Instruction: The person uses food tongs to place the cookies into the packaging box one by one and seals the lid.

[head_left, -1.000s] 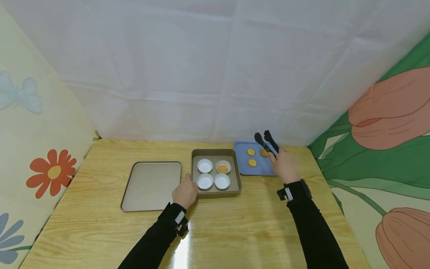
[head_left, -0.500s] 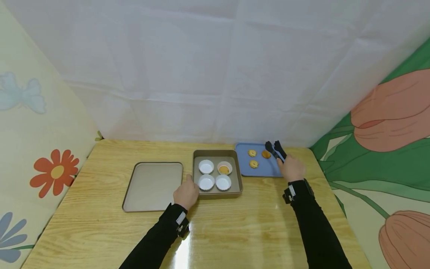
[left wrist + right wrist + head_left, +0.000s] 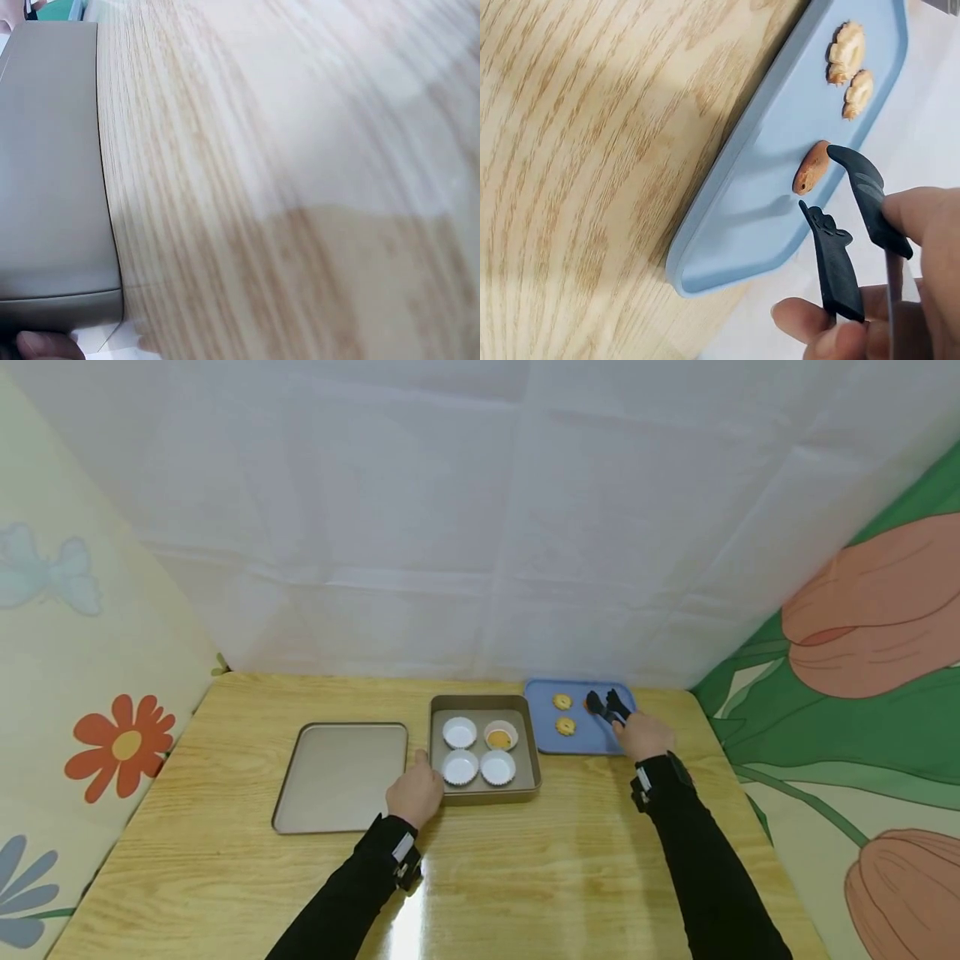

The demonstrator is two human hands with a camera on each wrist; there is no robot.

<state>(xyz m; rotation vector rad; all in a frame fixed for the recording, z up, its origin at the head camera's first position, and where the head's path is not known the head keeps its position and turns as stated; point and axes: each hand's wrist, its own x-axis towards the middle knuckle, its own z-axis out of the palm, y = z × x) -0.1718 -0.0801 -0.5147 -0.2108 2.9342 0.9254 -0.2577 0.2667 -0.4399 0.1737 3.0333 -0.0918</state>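
In the head view my left hand (image 3: 415, 791) holds the left wall of a square, deep baking pan (image 3: 491, 796); only a fingertip (image 3: 49, 345) shows beside the pan in the left wrist view. Several white paper baking cups (image 3: 459, 767) stand inside, the back right one with a yellow cookie (image 3: 498, 740) in it. My right hand (image 3: 647, 737) grips black-tipped tongs (image 3: 836, 266) over a blue tray (image 3: 727, 262). The spread tong tips are close to a brown oval cookie (image 3: 811, 168); whether they touch it I cannot tell. Two pale flower-shaped cookies (image 3: 562, 702) lie left of it.
A flat beige baking tray (image 3: 341, 777) lies left of the deep pan on the wooden table (image 3: 525, 877). White cloth (image 3: 375, 527) hangs behind the table, with patterned panels (image 3: 862, 718) at both sides.
My right hand first moved right and nearer me with the tongs, then slightly back left, lowering the tong tips to the brown cookie. My left hand has stayed at the deep pan.
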